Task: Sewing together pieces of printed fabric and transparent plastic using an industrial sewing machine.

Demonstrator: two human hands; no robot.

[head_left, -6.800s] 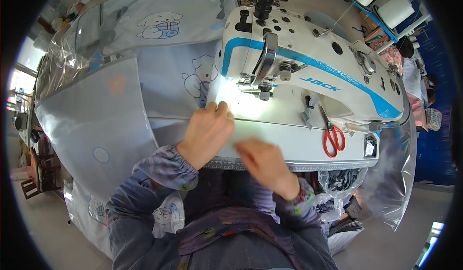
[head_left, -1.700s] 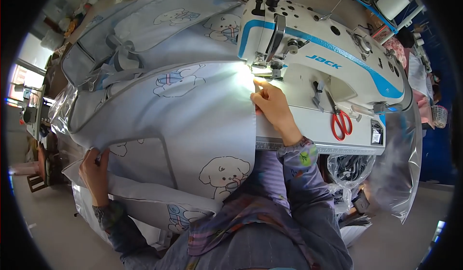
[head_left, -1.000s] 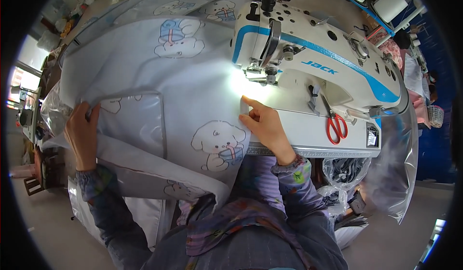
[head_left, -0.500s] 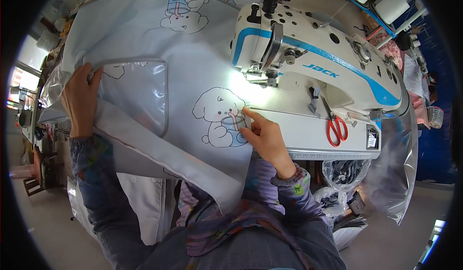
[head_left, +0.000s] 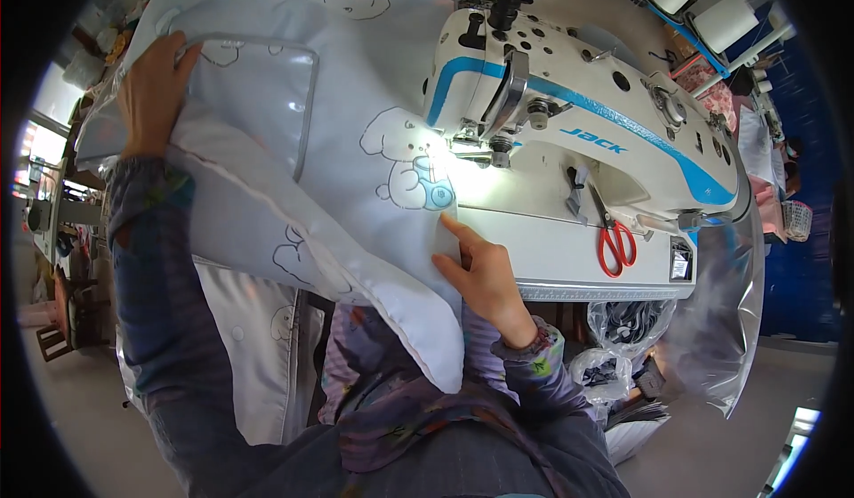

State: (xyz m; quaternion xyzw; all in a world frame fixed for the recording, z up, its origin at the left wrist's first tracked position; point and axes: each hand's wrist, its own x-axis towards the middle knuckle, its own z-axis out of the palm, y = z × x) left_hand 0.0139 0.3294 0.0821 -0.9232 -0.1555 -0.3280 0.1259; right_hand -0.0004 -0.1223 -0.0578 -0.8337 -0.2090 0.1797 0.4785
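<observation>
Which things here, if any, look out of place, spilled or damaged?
Nothing clearly stands out. The pale grey dog-print fabric has a loose fold toward the lap, but shows no visible tear. The red-handled metal scissors lie beside a small grey strip by the white-and-blue sewing machine; nothing looks spilled.

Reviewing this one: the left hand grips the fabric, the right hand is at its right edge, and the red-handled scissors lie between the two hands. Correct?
Not quite: the scissors aren't between the hands. The head view shows them on the sewing table, to the right of the right hand. The left hand and fabric are as you say.
</observation>
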